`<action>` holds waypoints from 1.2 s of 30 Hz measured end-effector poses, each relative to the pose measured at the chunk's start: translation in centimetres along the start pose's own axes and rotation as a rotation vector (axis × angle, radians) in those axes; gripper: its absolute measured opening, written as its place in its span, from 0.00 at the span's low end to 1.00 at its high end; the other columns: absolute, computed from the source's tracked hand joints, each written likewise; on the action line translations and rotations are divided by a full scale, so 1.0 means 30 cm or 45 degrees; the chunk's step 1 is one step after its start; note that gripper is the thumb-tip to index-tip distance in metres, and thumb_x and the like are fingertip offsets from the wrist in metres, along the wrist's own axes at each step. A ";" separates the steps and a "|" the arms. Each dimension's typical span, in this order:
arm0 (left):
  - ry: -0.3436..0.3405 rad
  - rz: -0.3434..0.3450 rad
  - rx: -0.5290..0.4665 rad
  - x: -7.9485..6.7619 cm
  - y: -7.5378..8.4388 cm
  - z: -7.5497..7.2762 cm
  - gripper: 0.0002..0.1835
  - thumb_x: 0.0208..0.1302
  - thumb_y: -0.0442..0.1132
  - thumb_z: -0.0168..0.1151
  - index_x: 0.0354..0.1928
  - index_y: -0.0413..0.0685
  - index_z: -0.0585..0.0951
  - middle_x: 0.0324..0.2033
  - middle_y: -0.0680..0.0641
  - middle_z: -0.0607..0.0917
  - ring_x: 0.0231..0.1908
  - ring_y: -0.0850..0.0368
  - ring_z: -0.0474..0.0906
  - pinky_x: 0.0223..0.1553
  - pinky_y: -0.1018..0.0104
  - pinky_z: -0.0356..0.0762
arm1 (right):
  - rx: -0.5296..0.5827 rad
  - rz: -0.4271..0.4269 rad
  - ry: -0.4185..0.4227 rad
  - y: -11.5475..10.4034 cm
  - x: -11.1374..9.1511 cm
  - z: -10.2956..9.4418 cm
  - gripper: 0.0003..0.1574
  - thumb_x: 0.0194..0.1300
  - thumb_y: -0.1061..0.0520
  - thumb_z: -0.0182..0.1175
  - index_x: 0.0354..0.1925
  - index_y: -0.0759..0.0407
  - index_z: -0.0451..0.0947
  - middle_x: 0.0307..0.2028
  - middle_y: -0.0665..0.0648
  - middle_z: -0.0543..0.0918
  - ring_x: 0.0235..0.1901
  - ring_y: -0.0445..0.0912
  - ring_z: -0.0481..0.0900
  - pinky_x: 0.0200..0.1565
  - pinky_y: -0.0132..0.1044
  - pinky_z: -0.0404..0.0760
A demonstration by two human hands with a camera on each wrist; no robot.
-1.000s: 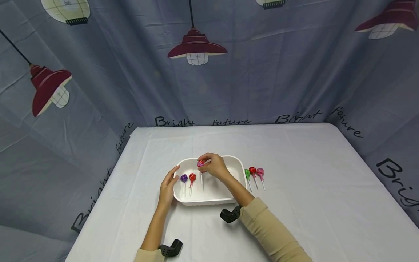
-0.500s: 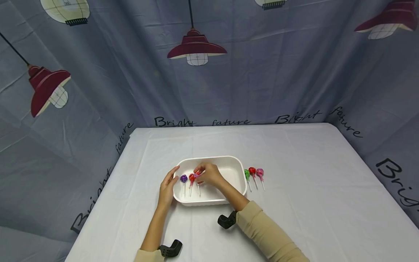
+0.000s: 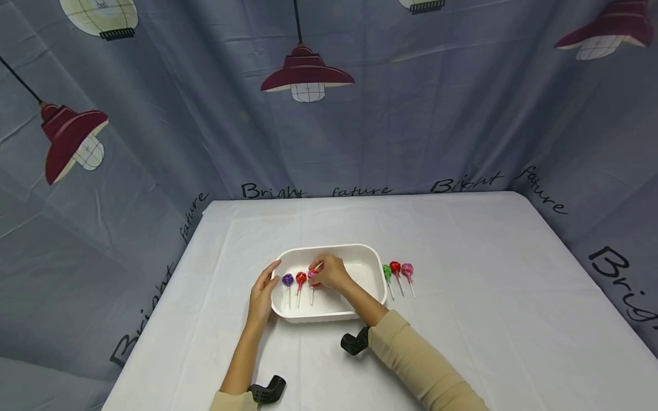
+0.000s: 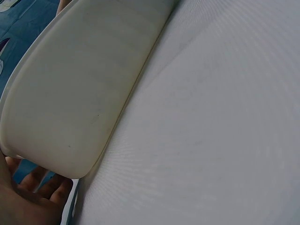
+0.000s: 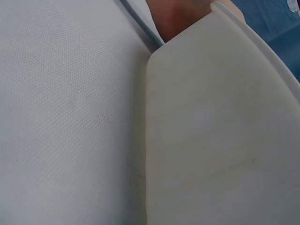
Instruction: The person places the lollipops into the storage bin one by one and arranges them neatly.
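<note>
**Right hand pinching pink lollipop inside tray, left hand at tray's left end**

Right hand (image 3: 331,273): fingers bent, thumb and fingertips nearly together on the head of the pink lollipop (image 3: 312,276). It's inside the white tray (image 3: 334,302), left of middle, stick pointing near. Can't tell whether it touches the tray floor.

Left hand (image 3: 263,291): fingers and thumb extended, apart, touching the tray's left end. Left wrist view: fingers beside the tray's corner, outside the wall. Right wrist view: mostly tray outer wall and cloth.

In tray, left of the pink one: purple lollipop (image 3: 288,279) leftmost, then red lollipop (image 3: 301,278). Side by side, heads far, sticks near.

On the white-covered tabletop (image 3: 473,319), right of tray: green lollipop (image 3: 387,272) just beside the tray's right end, then second red lollipop (image 3: 396,268), then second pink lollipop (image 3: 408,269). Same orientation.

Beige sleeves (image 3: 432,365), a black device at each wrist. Blue-grey curtain (image 3: 205,114) with printed red lamps on the far side.
</note>
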State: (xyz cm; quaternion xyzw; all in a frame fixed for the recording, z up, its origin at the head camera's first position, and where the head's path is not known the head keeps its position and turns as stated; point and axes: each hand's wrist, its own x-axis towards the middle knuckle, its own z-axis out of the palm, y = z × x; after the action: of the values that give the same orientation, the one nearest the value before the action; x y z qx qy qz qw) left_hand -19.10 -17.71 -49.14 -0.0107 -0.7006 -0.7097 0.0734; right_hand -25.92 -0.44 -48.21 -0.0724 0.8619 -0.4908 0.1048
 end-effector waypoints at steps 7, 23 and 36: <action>0.007 -0.009 -0.010 0.002 -0.001 -0.001 0.21 0.67 0.27 0.44 0.62 0.33 0.66 0.66 0.37 0.60 0.68 0.49 0.48 0.68 0.61 0.43 | 0.075 0.010 -0.005 0.003 0.004 0.011 0.17 0.39 0.73 0.71 0.32 0.67 0.79 0.25 0.57 0.75 0.17 0.43 0.77 0.21 0.30 0.81; 0.015 0.000 0.031 0.021 -0.077 -0.017 0.21 0.69 0.32 0.45 0.62 0.43 0.69 0.67 0.42 0.61 0.68 0.54 0.48 0.68 0.63 0.43 | 0.100 0.021 -0.055 0.002 -0.014 -0.009 0.19 0.42 0.72 0.71 0.37 0.66 0.79 0.23 0.57 0.75 0.15 0.42 0.77 0.22 0.33 0.82; 0.040 0.029 0.020 0.025 -0.079 -0.016 0.21 0.68 0.30 0.46 0.62 0.40 0.69 0.65 0.40 0.63 0.68 0.53 0.50 0.68 0.64 0.44 | 0.062 0.036 -0.051 0.010 -0.018 -0.013 0.22 0.41 0.71 0.72 0.39 0.66 0.79 0.25 0.58 0.75 0.16 0.42 0.77 0.20 0.31 0.81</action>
State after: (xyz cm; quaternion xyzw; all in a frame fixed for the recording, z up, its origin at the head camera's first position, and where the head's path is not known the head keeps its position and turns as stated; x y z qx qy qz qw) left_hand -20.10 -18.22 -51.42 -0.0069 -0.7046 -0.7035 0.0925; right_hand -25.52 0.17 -48.21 -0.0674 0.8484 -0.5084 0.1308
